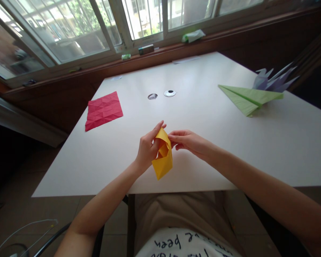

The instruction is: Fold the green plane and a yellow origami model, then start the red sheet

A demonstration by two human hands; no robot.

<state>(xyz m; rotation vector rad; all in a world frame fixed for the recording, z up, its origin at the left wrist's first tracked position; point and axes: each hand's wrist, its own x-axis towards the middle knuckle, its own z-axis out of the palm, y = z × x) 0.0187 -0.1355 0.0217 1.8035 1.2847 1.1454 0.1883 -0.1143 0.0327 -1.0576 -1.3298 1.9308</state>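
Currently both hands pinch the folded yellow paper [163, 157] just above the near edge of the white table [203, 117]: left hand [147, 148] grips its left side, right hand [188, 141] fingertips clamp the top corner, with red creased sheet [103, 110] far left, green paper plane [247, 98] far right.

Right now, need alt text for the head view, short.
Two bare hands hold a partly folded yellow paper above the near edge of a white table, the left hand gripping it and the right hand pinching its top. A creased red sheet lies far left; a green paper plane and a pale purple folded figure sit far right.
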